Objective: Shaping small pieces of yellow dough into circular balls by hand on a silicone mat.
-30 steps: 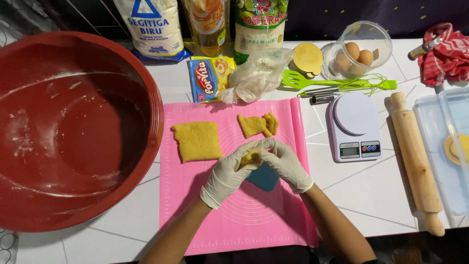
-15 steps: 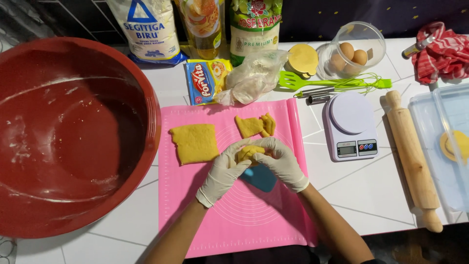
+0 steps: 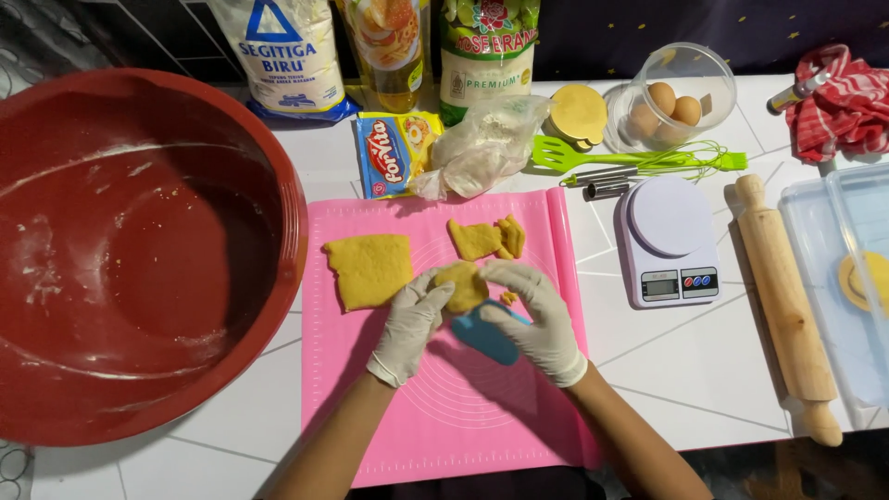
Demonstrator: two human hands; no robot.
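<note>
Both gloved hands, the left hand and the right hand, close together around a small yellow dough lump over the pink mat. The right also clasps a blue scraper. The dough looks soft, light and pliable, best cupped from opposite sides.

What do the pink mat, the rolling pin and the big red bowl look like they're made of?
Pink mat: probably silicone; thin, matte, rolled edge, printed guide circles. Rolling pin: wood, unvarnished pale-brown, grain faintly visible. Red bowl: likely plastic; smooth, slightly glossy, dusted with flour streaks. The gloved hands, left hand and right hand, press yellow dough.
</note>
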